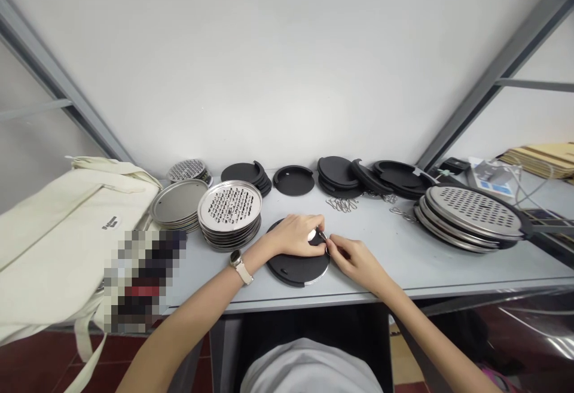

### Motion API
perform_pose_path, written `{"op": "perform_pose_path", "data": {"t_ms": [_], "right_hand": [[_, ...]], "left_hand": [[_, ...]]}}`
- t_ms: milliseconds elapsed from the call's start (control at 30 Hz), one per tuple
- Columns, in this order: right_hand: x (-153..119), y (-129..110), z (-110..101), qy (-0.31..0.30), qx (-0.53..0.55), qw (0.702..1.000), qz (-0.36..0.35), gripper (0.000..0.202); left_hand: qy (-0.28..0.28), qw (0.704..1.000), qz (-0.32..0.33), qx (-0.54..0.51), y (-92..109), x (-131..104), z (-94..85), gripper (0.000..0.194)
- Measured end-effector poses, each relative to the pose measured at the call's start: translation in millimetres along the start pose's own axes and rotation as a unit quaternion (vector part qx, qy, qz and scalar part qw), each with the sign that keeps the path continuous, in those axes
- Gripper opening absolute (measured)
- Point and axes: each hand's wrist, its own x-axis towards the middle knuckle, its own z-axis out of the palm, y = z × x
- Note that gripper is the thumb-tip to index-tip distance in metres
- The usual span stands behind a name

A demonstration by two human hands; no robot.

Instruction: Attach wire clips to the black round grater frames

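Note:
A black round disc [299, 268] with a thin silvery edge lies on the table in front of me. My left hand [296, 235], with a watch on its wrist, rests over its upper part, fingers curled at the disc's right side. Close beside it, my right hand [354, 260] pinches a small metal piece at the disc's right edge, mostly hidden by the fingertips. Thin wire hooks [343, 204] lie in a loose bunch beyond my hands. Left of the disc stands a stack of round metal grater plates [230, 206].
Plain metal discs [179, 203] and a cream bag [58, 219] are at left. Along the wall lie black discs [293, 181] and black rims [401, 176]. Stacked perforated plates [478, 209] stand at right, before yellowish sheets [542, 158]. The table's front edge [309, 304] runs near my forearms.

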Motion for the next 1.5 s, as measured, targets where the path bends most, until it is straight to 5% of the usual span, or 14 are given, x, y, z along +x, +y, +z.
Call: {"op": "perform_pose_path", "data": {"t_ms": [633, 1500], "right_hand": [[-0.3, 2.6, 2.3, 0.022, -0.012, 1.0, 0.002, 0.033], [-1.1, 2.5, 1.5, 0.025, -0.013, 1.0, -0.011, 0.033]], "left_hand": [[-0.029, 0.998, 0.019, 0.043, 2.7, -0.3, -1.8, 0.022], [-0.047, 0.998, -0.014, -0.046, -0.2, 1.5, -1.2, 0.021]]}}
